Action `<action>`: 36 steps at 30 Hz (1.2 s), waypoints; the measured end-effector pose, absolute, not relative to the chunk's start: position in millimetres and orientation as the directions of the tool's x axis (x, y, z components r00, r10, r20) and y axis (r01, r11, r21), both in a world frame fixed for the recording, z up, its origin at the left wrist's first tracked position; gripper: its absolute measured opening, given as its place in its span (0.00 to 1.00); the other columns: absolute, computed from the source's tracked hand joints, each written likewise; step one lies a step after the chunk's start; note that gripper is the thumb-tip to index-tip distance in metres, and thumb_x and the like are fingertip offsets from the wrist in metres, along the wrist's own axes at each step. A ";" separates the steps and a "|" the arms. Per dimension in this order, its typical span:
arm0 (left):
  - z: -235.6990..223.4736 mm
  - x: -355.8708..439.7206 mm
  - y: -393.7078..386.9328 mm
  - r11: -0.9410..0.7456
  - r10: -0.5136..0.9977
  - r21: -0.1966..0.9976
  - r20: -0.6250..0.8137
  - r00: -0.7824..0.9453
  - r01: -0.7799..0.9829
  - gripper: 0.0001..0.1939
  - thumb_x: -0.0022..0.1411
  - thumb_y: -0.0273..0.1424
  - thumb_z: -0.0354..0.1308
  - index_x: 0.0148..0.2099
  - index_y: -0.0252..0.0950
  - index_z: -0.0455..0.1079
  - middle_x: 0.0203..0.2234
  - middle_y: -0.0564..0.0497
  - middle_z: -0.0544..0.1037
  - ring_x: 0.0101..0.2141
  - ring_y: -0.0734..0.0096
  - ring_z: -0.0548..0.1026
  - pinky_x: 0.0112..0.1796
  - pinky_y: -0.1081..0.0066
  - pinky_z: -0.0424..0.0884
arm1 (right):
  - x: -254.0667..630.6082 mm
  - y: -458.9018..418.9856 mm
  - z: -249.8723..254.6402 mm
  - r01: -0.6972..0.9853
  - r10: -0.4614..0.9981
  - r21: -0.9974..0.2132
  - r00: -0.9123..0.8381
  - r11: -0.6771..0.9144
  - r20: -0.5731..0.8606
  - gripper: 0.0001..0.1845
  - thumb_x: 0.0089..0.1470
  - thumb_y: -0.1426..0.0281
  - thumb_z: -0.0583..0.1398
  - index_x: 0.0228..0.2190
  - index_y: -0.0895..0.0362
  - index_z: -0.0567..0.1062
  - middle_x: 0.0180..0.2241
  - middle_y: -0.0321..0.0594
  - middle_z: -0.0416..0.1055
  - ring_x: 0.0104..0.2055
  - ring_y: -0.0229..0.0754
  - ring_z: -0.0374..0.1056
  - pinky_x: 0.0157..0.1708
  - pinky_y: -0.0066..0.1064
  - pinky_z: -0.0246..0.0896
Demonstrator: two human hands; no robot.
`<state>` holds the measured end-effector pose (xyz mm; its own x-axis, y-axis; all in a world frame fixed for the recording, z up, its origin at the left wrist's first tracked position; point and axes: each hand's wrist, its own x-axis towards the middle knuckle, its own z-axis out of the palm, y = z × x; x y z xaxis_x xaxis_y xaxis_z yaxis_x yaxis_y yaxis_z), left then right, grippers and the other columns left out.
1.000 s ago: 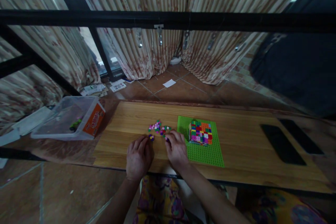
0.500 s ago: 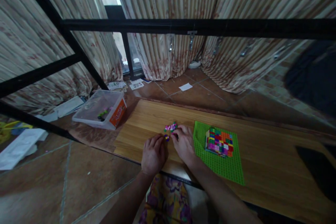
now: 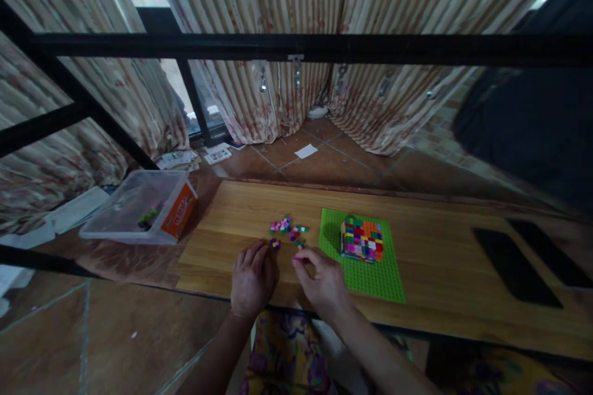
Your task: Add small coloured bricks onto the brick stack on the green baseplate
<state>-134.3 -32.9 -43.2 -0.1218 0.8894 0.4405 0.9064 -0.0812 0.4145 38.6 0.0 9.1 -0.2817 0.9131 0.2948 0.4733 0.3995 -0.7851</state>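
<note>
My right hand [image 3: 322,281] pinches a small pink toy brick [image 3: 297,257] between thumb and forefinger, just above the wooden table. My left hand [image 3: 252,278] rests at the table's near side with its fingers curled together; whatever they hold, if anything, is hidden. Right by its fingertips lies a small purple and yellow brick piece [image 3: 275,244]. Beyond both hands is a loose pile of tiny pink, green and purple bricks [image 3: 283,224]. To the right, a multicoloured block of bricks [image 3: 364,239] stands on a green studded baseplate [image 3: 375,284].
A clear plastic box [image 3: 134,197] with an orange label and a few bricks inside stands left of the table [image 3: 208,247]. Two dark flat objects [image 3: 514,265] lie at the table's right. A black metal rail [image 3: 324,48] crosses ahead, before curtains [image 3: 278,0].
The view has swung to the right. My right hand has drawn back from the brick pile with the pink brick, and more of the loose bricks now show.
</note>
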 end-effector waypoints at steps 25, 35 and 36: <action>-45.8 -140.9 -26.6 -0.125 0.869 0.304 0.493 -0.044 0.944 0.14 0.65 0.30 0.49 0.50 0.35 0.70 0.45 0.42 0.77 0.45 0.56 0.72 0.49 0.57 0.68 | 163.2 21.4 4.8 0.743 0.931 -0.648 0.101 0.164 0.352 0.14 0.59 0.66 0.54 0.34 0.55 0.79 0.35 0.45 0.78 0.36 0.46 0.73 0.39 0.37 0.66; -42.5 -138.3 -26.7 -0.111 0.877 0.339 0.476 -0.068 0.934 0.14 0.65 0.31 0.49 0.49 0.36 0.71 0.44 0.43 0.77 0.45 0.56 0.73 0.48 0.56 0.69 | 170.2 23.4 10.4 0.716 0.940 -0.683 0.118 0.142 0.319 0.14 0.56 0.62 0.55 0.30 0.55 0.79 0.32 0.43 0.79 0.33 0.46 0.75 0.36 0.35 0.67; -42.4 -138.3 -26.6 -0.108 0.877 0.341 0.475 -0.073 0.934 0.14 0.65 0.31 0.49 0.49 0.36 0.71 0.44 0.43 0.77 0.44 0.56 0.73 0.48 0.56 0.69 | 169.9 22.7 10.9 0.715 0.939 -0.684 0.118 0.144 0.322 0.14 0.56 0.63 0.55 0.31 0.55 0.79 0.32 0.43 0.79 0.33 0.46 0.75 0.36 0.35 0.67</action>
